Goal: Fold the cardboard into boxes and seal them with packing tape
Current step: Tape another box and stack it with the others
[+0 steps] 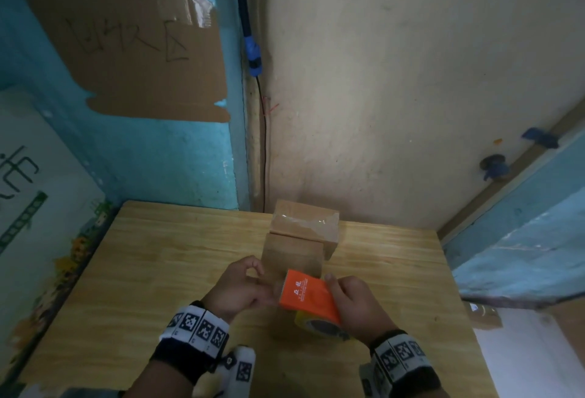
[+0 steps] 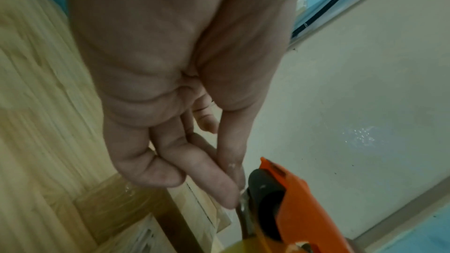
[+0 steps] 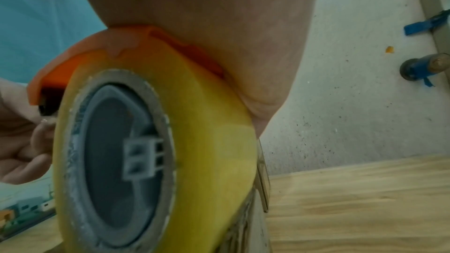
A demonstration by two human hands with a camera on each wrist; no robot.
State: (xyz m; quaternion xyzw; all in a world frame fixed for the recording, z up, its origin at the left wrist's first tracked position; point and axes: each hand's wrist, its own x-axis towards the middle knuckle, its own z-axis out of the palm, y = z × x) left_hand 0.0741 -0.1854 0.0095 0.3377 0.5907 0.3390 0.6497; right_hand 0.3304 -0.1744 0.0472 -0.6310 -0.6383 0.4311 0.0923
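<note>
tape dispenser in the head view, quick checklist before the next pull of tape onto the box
1. Orange plastic tape dispenser firmly in the right hand grip: ok.
2. Left hand fingertips pinching the tape end at the cutter: ok.
3. Yellowish clear tape roll seated on its grey hub: ok.
4. Unsealed brown cardboard box right beyond the hands: ok.
5. Its flaps lying flat and closed: cannot tell.
6. Sealed brown box behind already taped: ok.

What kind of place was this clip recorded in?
Probably a makeshift packing corner in a plain room, not a proper warehouse. A wooden table is pushed into a corner of worn painted walls, taped cardboard boxes stand on it, and a handwritten cardboard sign hangs on the blue wall.
</note>
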